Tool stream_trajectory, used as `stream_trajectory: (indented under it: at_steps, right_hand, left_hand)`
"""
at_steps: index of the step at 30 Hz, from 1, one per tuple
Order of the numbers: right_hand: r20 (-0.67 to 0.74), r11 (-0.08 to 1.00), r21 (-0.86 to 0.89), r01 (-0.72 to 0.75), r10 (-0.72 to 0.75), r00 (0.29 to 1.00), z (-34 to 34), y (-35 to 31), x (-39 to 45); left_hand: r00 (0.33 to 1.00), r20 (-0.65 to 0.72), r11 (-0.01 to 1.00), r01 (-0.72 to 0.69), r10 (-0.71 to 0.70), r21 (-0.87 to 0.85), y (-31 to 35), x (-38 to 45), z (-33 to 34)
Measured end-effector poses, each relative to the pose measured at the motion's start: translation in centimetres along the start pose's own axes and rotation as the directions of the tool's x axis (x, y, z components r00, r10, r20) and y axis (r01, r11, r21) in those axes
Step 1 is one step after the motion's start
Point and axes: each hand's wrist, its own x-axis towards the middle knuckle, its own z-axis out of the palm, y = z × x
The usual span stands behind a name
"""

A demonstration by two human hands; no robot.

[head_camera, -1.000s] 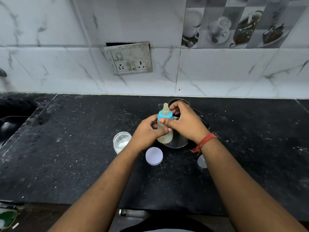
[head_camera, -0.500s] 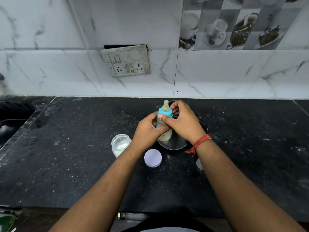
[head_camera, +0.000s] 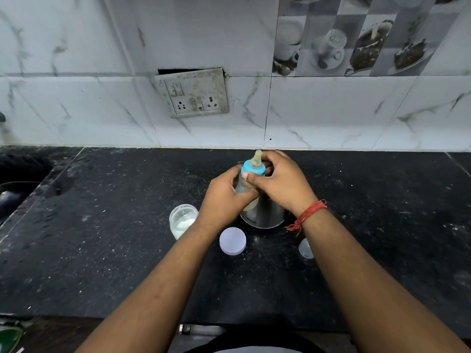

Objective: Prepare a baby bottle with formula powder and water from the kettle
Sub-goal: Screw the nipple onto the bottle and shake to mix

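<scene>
The baby bottle (head_camera: pixel 245 186) has a blue collar and a pale teat, and it is held upright above the black counter (head_camera: pixel 102 250). My left hand (head_camera: pixel 226 197) grips the bottle's body from the left. My right hand (head_camera: pixel 280 182) has its thumb and fingers curled round the blue collar. Right behind the bottle stands the steel kettle (head_camera: pixel 265 215), mostly hidden by my hands. To the left an open clear jar (head_camera: pixel 183 220) holds white formula powder.
The jar's round white lid (head_camera: pixel 232 241) lies flat near my left wrist. A small clear cap (head_camera: pixel 305 248) lies beside my right forearm. A switch and socket plate (head_camera: pixel 192 92) hangs on the tiled wall. A dark sink (head_camera: pixel 17 184) is at the far left.
Both hands keep their grip on the bottle, which has stayed in front of the kettle. My right hand's fingers have shifted slightly round the blue collar.
</scene>
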Motion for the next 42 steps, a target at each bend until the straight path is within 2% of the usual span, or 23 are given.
stream_trajectory:
  at_steps: [2, 3, 7, 9, 11, 13, 15, 17, 21, 23, 25, 28, 31, 36, 42]
  right_hand:
    - [-0.018, 1.000, -0.022, 0.007, -0.008, 1.000, 0.2, -0.1, -0.2]
    - [0.005, 1.000, -0.026, 0.005, -0.005, 1.000, -0.1, -0.2, -0.2]
    - [0.245, 0.990, 0.142, 0.021, -0.055, 0.968, -2.1, 0.0, 0.0]
    - [0.344, 0.981, 0.189, 0.029, -0.094, 0.934, -2.8, -0.1, -0.2]
    - [0.345, 0.977, 0.213, 0.026, -0.100, 0.933, -2.8, 0.0, -0.3]
    - [0.279, 0.973, 0.230, 0.027, -0.093, 0.956, -2.3, 0.0, -0.4]
    - [0.209, 0.984, 0.169, 0.049, -0.085, 0.974, -1.7, 0.1, -0.3]
    - [0.151, 0.993, 0.109, 0.052, -0.068, 0.986, -1.1, 0.2, -0.2]
    - [0.012, 0.992, 0.124, 0.030, -0.032, 0.999, 0.0, -0.2, -0.3]
    - [-0.008, 0.992, 0.122, 0.030, -0.029, 1.000, 0.2, -0.3, -0.4]
    - [0.021, 0.991, 0.123, 0.043, -0.046, 0.999, -0.1, -0.4, -0.4]
    - [0.139, 0.986, 0.156, 0.053, -0.075, 0.987, -1.3, -0.4, -0.3]
    - [0.247, 0.978, 0.204, 0.042, -0.093, 0.965, -2.4, -0.4, -0.1]
    - [0.137, 0.962, 0.263, 0.069, -0.109, 0.985, -1.7, -0.4, -0.4]
    - [0.029, 0.976, 0.180, 0.119, -0.127, 0.992, -0.9, -0.2, -0.6]
  left_hand:
    - [1.000, -0.005, 1.000, -0.006, 0.006, 0.015, -0.1, -0.1, -0.1]
    - [0.999, 0.034, 1.000, 0.009, -0.008, -0.030, -0.2, -0.1, -0.3]
    - [0.948, 0.312, 0.917, 0.180, -0.066, -0.355, -0.6, 0.3, -1.9]
    - [0.910, 0.414, 0.904, 0.209, -0.039, -0.373, -0.6, 0.4, -2.5]
    - [0.898, 0.440, 0.899, 0.217, -0.030, -0.381, -0.4, 0.4, -2.8]
    - [0.910, 0.413, 0.894, 0.206, -0.026, -0.398, -0.1, 0.3, -2.7]
    - [0.931, 0.363, 0.915, 0.171, -0.029, -0.365, 0.1, 0.3, -2.4]
    - [0.954, 0.299, 0.950, 0.126, -0.036, -0.287, 0.2, 0.4, -2.1]
    - [0.991, 0.132, 0.997, 0.018, -0.008, -0.079, 0.7, 0.4, -1.3]
    - [0.997, 0.069, 0.999, -0.018, 0.020, -0.042, 0.8, 0.4, -1.1]
    - [0.995, 0.095, 0.996, -0.017, 0.025, -0.084, 0.7, 0.4, -1.3]
    - [0.976, 0.217, 0.972, 0.055, -0.005, -0.227, 0.9, 0.4, -2.1]
    - [0.948, 0.319, 0.951, 0.092, 0.007, -0.296, 1.1, 0.5, -2.6]
    - [0.955, 0.297, 0.951, 0.081, 0.012, -0.298, 1.6, 0.6, -2.4]
    - [0.985, 0.171, 0.987, -0.007, 0.035, -0.159, 1.3, 0.4, -1.5]
